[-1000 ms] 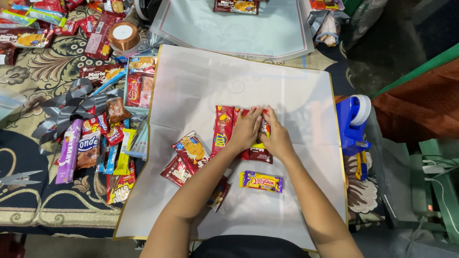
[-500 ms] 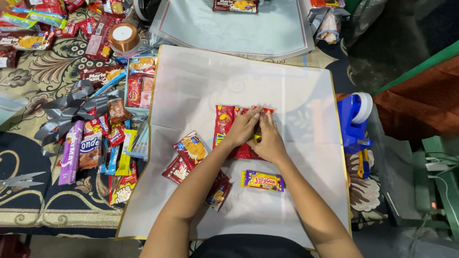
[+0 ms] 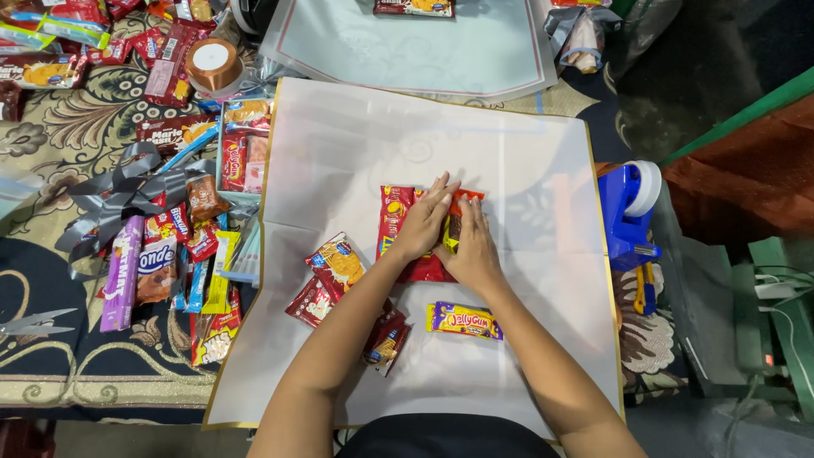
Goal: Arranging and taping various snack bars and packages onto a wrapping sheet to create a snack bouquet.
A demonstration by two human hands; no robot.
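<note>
Both hands press flat on a cluster of red snack packets [image 3: 393, 219] in the middle of a large white wrapping sheet [image 3: 356, 144]. My left hand [image 3: 424, 222] lies over the tall red packet, fingers together and stretched forward. My right hand [image 3: 471, 246] rests beside it on an orange-red packet [image 3: 468, 200], touching the left hand. A purple and yellow candy packet [image 3: 463, 321] lies near my right forearm. Two red biscuit packets [image 3: 337, 261] sit left of my left arm, and another small packet [image 3: 386, 346] peeks out under it.
Many snack packets [image 3: 161, 263], a grey ribbon bow [image 3: 119, 191] and a brown tape roll [image 3: 212, 61] lie on the patterned carpet at left. Scissors [image 3: 30, 324] lie far left. A blue tape dispenser [image 3: 629, 212] stands right of the sheet. A second pale sheet [image 3: 424, 47] lies beyond.
My two hands have drawn closer together over the red packets and flattened onto them. The packets around them have not moved.
</note>
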